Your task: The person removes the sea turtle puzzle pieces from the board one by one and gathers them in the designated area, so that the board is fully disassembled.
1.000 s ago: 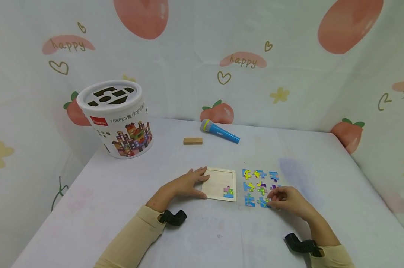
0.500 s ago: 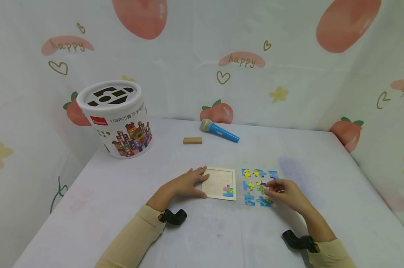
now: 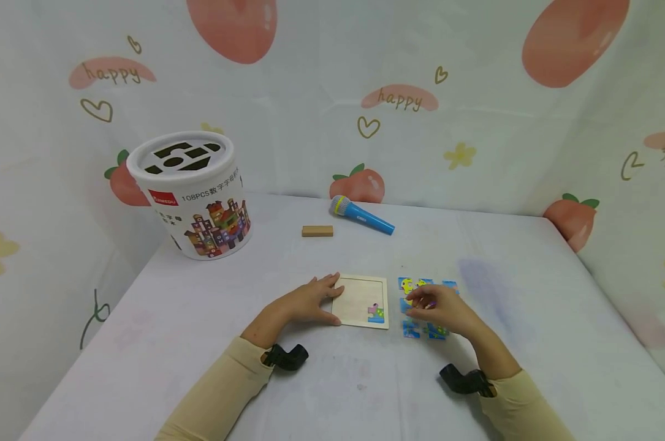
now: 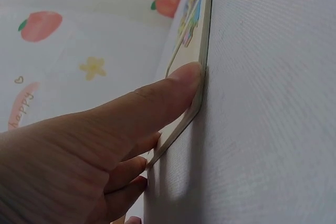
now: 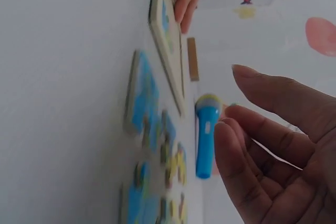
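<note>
My left hand (image 3: 312, 301) lies spread at the left side of a square wooden puzzle tray (image 3: 353, 298). Its thumb (image 4: 181, 85) presses the tray's near edge in the left wrist view, while the other fingers reach along the far side. One jigsaw piece (image 3: 376, 315), pink, green and blue, sits in the tray's near right corner. My right hand (image 3: 442, 308) hovers over several loose jigsaw pieces (image 3: 411, 329) laid out right of the tray, hiding part of them. In the right wrist view, thumb and fingers are loosely bent and apart, with nothing between them.
Behind the tray lie a small wooden block (image 3: 317, 231) and a blue toy microphone (image 3: 365, 217). A large white building-block bucket (image 3: 191, 196) stands at the back left. A printed curtain hangs along the table's far edge.
My right hand has moved left from the right edge of the loose pieces to above their middle. My left hand and the tray have stayed in place.
</note>
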{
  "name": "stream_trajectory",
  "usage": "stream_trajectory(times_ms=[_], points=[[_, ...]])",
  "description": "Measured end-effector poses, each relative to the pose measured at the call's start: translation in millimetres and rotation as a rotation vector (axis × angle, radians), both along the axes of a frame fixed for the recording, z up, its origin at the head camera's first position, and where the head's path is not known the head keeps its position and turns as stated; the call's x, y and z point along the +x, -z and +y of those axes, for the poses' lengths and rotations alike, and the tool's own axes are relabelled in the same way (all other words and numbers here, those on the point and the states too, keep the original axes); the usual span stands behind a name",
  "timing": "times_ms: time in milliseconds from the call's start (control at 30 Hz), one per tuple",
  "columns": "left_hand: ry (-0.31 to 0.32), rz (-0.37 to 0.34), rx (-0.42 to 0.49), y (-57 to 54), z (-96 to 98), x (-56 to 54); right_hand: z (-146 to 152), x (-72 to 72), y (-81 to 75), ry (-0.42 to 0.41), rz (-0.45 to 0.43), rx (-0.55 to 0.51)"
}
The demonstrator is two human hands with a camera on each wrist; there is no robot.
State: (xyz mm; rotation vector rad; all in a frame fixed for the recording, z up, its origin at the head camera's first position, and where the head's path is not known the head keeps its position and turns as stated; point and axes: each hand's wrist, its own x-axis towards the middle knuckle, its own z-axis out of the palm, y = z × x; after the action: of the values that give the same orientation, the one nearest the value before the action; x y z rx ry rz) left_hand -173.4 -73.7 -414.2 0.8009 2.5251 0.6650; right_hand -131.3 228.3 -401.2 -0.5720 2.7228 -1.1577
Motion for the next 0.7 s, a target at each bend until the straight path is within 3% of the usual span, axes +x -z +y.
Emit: stream_trajectory(times_ms=[367, 700], points=[[0.018, 0.005, 0.009, -1.6, 0.1, 0.2, -38.8, -18.7, -2.0, -0.106, -0.122, 0.029], [0.034, 0.007, 0.012, -2.5, -1.2, 0.2, -60.8, -26.0, -1.5, -0.053, -0.209, 0.100]])
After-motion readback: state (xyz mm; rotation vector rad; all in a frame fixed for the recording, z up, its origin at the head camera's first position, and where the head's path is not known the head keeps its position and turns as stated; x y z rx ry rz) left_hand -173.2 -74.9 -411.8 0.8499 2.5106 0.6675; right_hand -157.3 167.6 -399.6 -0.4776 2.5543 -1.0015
